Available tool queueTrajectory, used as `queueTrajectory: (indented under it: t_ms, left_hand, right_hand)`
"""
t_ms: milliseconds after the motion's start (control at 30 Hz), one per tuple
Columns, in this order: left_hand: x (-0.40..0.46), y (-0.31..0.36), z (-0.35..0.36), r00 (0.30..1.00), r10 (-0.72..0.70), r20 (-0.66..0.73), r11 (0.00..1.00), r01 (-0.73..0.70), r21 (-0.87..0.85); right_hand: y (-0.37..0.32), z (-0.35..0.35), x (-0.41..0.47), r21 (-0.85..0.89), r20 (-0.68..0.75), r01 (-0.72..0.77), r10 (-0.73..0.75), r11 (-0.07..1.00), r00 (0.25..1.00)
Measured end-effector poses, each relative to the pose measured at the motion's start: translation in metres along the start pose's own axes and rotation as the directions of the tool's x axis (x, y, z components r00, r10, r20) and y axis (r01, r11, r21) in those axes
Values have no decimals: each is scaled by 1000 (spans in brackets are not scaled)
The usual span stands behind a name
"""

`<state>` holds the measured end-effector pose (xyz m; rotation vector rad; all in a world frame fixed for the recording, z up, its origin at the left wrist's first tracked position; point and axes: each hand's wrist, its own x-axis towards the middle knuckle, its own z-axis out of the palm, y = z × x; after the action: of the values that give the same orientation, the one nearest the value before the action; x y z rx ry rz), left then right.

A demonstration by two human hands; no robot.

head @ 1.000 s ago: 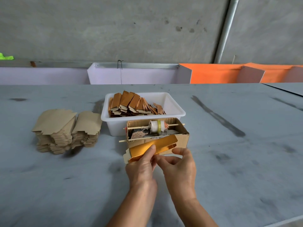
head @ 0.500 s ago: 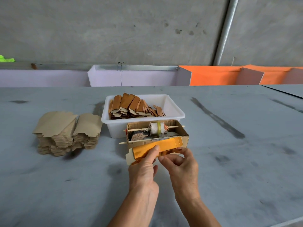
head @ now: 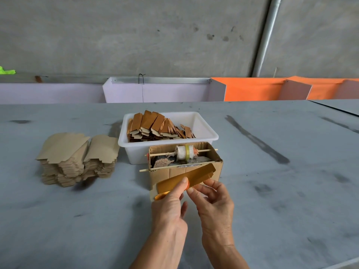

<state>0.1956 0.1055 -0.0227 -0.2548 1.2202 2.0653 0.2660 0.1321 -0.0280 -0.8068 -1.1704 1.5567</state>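
Head view: a grey desk (head: 281, 200) below a concrete wall (head: 136, 35), seen from over the person's forearms
Card: a long gold card (head: 194, 174), shiny face up and tilted with its right end higher, is held off the desk just in front of the box, and an orange fold peeks out at its lower left corner
Left hand: the left hand (head: 171, 208) grips the left half of the card, thumb laid flat on the gold face and the other fingers tucked behind it
Right hand: the right hand (head: 215, 202) has curled fingers and pinches the card along its lower edge; the forefinger reaches under the right end and the thumb tip sits right beside the left thumb
Box: an open cardboard box (head: 165, 174) stands on the desk behind the card, touching the front of the tub
Spool: a white spool (head: 183, 153) with a yellow band hangs on the farther of two sticks (head: 174, 165) laid across the top of the box, with grey scraps under it
Tub: a white tub (head: 212, 135) stands just behind the box
Pieces: brown folded pieces (head: 153, 125) are packed on edge in the left and middle of the tub
Stack: a stack (head: 77, 156) of flat kraft blanks in two piles sits left of the tub, near it but apart
Back edge: a lilac panel (head: 165, 92) and an orange panel (head: 252, 90) stand along the far side of the desk, and a grey pipe (head: 266, 35) runs up the wall
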Motion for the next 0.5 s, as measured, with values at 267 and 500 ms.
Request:
queueTrajectory:
  t_ms: [267, 500]
  left_hand:
    - [2, -3, -2, 999, 2, -44, 999, 0, 48]
    - [0, 2, -4, 997, -23, 73, 997, 18, 75]
  right_hand:
    - [1, -1, -1, -18, 77, -189, 190, 982, 979]
    - [-3, 4, 2, 250, 95, -464, 456, 849, 885]
